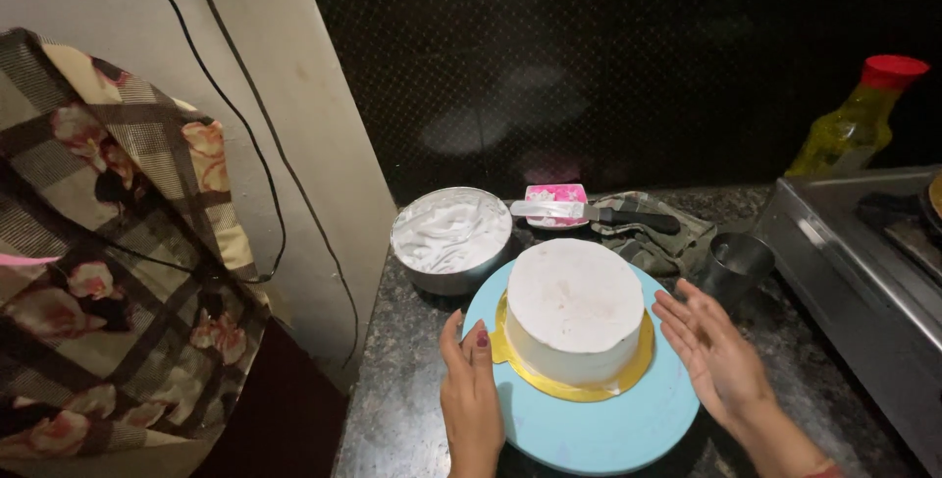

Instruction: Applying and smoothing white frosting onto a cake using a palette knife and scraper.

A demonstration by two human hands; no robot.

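A round cake (574,306) coated in white cream sits on a gold board (581,388), which rests on a light blue turntable (599,429). My left hand (471,395) lies flat against the turntable's left rim, fingers together, holding nothing. My right hand (716,350) hovers open at the right of the cake, palm toward it, just above the turntable's edge. Neither hand touches the cake itself.
A steel bowl of white cream (451,238) stands behind the turntable. A palette knife (589,213) lies across a small pink bowl (556,198), beside a crumpled cloth (653,242). A steel cup (736,267), a stove (873,262) and a yellow bottle (859,120) are at right.
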